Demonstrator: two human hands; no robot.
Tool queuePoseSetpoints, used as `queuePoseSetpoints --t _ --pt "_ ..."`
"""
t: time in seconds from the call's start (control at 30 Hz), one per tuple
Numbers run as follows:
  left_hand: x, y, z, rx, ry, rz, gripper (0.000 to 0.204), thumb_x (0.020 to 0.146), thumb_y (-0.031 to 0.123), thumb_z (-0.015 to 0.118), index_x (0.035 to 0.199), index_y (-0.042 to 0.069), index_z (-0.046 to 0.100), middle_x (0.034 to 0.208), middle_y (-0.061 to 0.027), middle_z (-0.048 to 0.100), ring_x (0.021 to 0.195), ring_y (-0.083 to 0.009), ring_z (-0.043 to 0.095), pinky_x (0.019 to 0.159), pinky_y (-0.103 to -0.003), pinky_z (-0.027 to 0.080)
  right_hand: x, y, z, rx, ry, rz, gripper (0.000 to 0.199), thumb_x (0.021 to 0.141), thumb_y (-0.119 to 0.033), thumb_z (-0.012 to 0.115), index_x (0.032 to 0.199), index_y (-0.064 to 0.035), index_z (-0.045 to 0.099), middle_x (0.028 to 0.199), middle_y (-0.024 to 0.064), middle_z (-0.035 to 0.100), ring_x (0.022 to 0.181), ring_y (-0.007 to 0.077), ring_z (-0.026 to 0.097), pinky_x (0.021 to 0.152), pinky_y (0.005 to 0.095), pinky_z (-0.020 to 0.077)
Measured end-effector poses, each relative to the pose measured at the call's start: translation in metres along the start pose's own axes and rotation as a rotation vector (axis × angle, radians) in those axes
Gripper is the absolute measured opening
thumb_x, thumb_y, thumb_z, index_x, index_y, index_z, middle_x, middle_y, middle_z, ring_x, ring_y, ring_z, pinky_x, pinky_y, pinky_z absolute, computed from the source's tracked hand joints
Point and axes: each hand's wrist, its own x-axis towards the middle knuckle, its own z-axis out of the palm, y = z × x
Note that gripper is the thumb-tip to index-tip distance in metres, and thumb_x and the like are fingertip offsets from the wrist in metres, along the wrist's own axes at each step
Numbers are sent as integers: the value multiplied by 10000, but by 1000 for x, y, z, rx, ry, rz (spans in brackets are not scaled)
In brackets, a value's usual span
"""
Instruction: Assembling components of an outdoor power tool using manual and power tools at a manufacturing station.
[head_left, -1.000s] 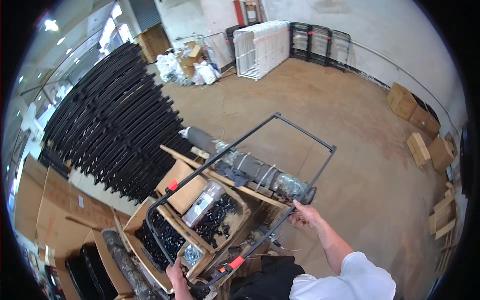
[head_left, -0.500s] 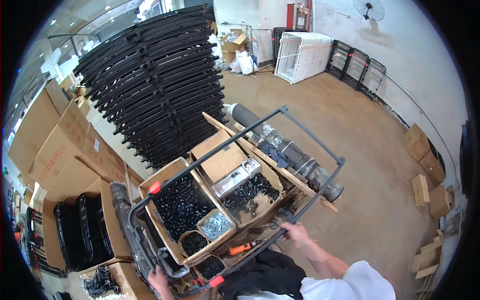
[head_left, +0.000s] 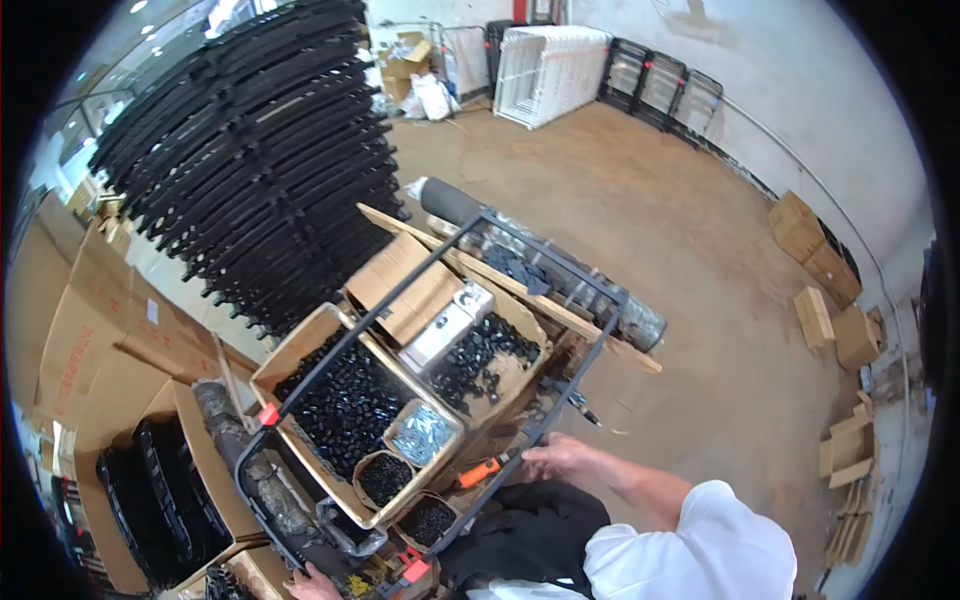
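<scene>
A black metal tube frame [head_left: 400, 293] lies tilted across the work surface, over open boxes of small parts. Red fittings sit on it, one at its left corner [head_left: 268, 414] and one near my body [head_left: 413, 566]. My right hand [head_left: 562, 458] is closed on the frame's right bar. At the lower edge, my left hand [head_left: 315, 584] grips the frame's near left part; some of its fingers are cut off by the picture's edge. Close to my right hand lies an orange-bodied tool [head_left: 482, 472]. Beneath the frame, a carton holds black plastic pieces [head_left: 350, 405] and silver screws [head_left: 422, 434].
A tall stack of black frames [head_left: 250, 150] stands at the far left. Large cartons [head_left: 110, 330] are on the left, one holding black parts. A wrapped roll [head_left: 640, 325] and a wooden plank [head_left: 590, 322] lie beyond the bench. White frames [head_left: 550, 75] lean at the back wall.
The tube frame has come lower and closer to me, its far end shifting left. Both hands have moved slightly with it. My view has turned, so the surroundings sit further left and up.
</scene>
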Motion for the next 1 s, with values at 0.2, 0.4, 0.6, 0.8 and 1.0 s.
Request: queuePoseSetpoints --t 0.2,0.4,0.6,0.8,1.0 --pt "24 34 -30 -202 -513 -210 553 1054 451 613 1255 -56 706 1133 -220 761 963 -375 738 832 -471 596 55 27 -121 -608 588 -187 461 821 -384 813 1066 5 776 1008 144 794 903 337 753 808 449 598" --pt "26 75 -46 -132 -360 -157 638 1035 470 653 1373 -68 597 1241 -274 688 1057 -426 704 854 -512 590 157 2 -163 -1267 626 -40 349 907 -319 704 1151 -86 793 1213 138 761 1117 333 728 924 444 599" --pt "65 247 -78 -900 -457 -224 392 1062 222 624 1295 -91 662 1177 -191 744 1043 -260 688 966 -364 538 175 0 -195 -1194 333 -2 344 891 -273 658 1138 -67 781 1138 117 782 1049 316 760 855 411 630" --pt "80 486 -167 -1365 -777 69 243 1063 141 613 1180 -36 732 1110 -127 773 1019 -181 703 941 -327 546 25 4 -218 -1073 644 -358 329 822 -265 684 939 42 682 915 254 738 897 424 745 785 510 604" --pt "67 673 -277 -1675 -1250 506 279 1078 168 606 1260 -16 706 1197 -119 751 1153 -182 683 1015 -319 519 -135 -111 -259 -668 475 -33 398 880 -365 710 976 21 694 858 247 722 854 417 726 763 502 573"
